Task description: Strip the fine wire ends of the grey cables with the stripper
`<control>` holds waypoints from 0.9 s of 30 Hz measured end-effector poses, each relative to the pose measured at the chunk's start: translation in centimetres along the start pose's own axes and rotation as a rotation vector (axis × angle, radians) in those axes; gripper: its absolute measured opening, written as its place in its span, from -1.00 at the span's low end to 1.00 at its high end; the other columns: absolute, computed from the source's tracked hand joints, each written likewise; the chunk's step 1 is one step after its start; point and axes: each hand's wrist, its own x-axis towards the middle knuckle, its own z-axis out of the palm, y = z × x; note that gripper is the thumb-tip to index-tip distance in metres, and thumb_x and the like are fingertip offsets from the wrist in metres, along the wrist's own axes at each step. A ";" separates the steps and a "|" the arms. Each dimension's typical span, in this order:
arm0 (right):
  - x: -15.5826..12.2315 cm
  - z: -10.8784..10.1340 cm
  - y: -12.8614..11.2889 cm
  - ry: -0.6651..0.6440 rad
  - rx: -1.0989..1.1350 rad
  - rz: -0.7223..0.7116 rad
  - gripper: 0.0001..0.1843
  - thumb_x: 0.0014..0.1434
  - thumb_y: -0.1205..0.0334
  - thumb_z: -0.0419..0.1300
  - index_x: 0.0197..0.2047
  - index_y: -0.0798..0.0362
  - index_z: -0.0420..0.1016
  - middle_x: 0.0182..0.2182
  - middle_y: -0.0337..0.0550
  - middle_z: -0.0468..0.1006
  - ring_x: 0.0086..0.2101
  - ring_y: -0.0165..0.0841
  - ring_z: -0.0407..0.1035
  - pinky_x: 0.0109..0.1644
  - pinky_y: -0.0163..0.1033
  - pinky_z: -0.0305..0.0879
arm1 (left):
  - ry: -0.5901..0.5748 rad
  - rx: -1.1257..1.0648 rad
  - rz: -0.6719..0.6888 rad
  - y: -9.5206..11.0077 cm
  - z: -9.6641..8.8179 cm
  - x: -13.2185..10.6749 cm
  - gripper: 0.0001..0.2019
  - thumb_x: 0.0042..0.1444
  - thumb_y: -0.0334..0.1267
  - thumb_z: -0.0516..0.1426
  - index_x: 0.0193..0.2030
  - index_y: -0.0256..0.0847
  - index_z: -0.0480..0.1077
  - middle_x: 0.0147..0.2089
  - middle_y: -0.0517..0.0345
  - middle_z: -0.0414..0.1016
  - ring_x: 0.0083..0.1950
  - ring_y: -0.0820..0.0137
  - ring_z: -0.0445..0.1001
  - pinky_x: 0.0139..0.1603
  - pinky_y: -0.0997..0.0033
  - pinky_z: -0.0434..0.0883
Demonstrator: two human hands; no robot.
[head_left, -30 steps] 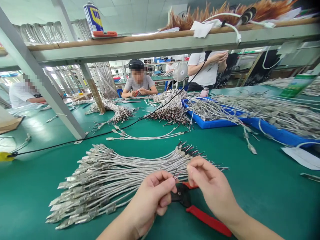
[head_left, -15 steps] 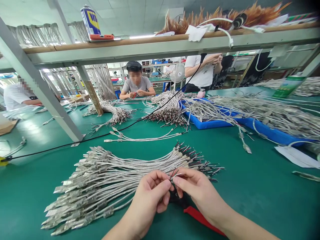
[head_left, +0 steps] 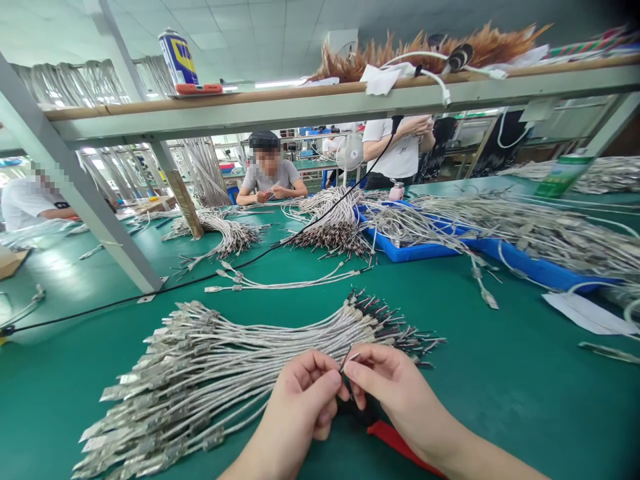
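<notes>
My left hand (head_left: 307, 393) is closed in a pinch on the thin dark and white wires (head_left: 349, 360) at the end of a cable. Thumb and fingers of my right hand (head_left: 395, 381) are closed on the same wires, so the fingertips of both hands almost meet. The rest of that cable is hidden by my hands. Beneath them lies a tool with a red handle (head_left: 400, 448) and a dark head, partly covered. Just beyond my hands spreads a pile of grey-white USB cables (head_left: 250, 343), plugs to the left and bare wire ends to the right.
A few loose cables (head_left: 290, 283) and a long black cord (head_left: 200, 277) cross the green table (head_left: 500, 400). Further back are more cable bundles (head_left: 325, 220) and a blue tray (head_left: 410, 250) heaped with cables. A shelf beam (head_left: 300, 100) spans overhead. Co-workers sit and stand beyond.
The view has turned slightly, moving the background left. Both hands stay together on the wires, whose splayed ends sit a little differently between the fingertips.
</notes>
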 end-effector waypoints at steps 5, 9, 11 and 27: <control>-0.3 0.3 0.4 0.059 0.104 0.048 -0.72 0.07 0.07 0.37 -0.44 0.09 0.45 -0.65 -0.33 0.37 -0.58 -0.43 0.23 -0.42 -0.30 0.18 | 0.054 0.178 0.129 -0.3 0.4 0.1 -0.74 0.02 -0.15 0.27 -0.39 -0.29 0.34 -0.53 0.27 0.34 -0.61 0.63 0.08 -0.65 0.62 0.01; -0.3 0.2 0.3 0.092 0.150 0.088 -0.71 0.04 0.07 0.38 -0.43 0.10 0.44 -0.67 -0.34 0.35 -0.59 -0.44 0.20 -0.44 -0.32 0.15 | 0.072 0.187 0.193 -0.5 0.4 0.2 -0.75 0.02 -0.17 0.28 -0.41 -0.28 0.34 -0.49 0.24 0.37 -0.48 0.56 0.27 -0.46 0.62 0.25; -0.3 0.2 0.1 0.095 0.152 0.099 -0.70 0.03 0.06 0.38 -0.43 0.10 0.44 -0.67 -0.34 0.35 -0.59 -0.44 0.21 -0.45 -0.32 0.14 | 0.077 0.207 0.215 -0.5 0.4 0.2 -0.76 0.04 -0.16 0.27 -0.41 -0.28 0.35 -0.46 0.22 0.38 -0.42 0.52 0.33 -0.39 0.59 0.30; -0.6 -1.3 -0.2 -0.173 -0.196 0.048 -0.61 0.23 -0.12 0.18 -0.37 0.05 0.35 -0.53 -0.31 0.29 -0.47 -0.37 0.20 -0.37 -0.28 0.15 | -0.099 0.960 0.531 -0.9 -1.6 0.1 -0.92 0.16 -0.37 0.11 -0.34 -0.21 0.42 -0.48 0.23 0.44 -0.51 0.53 0.27 -0.48 0.60 0.17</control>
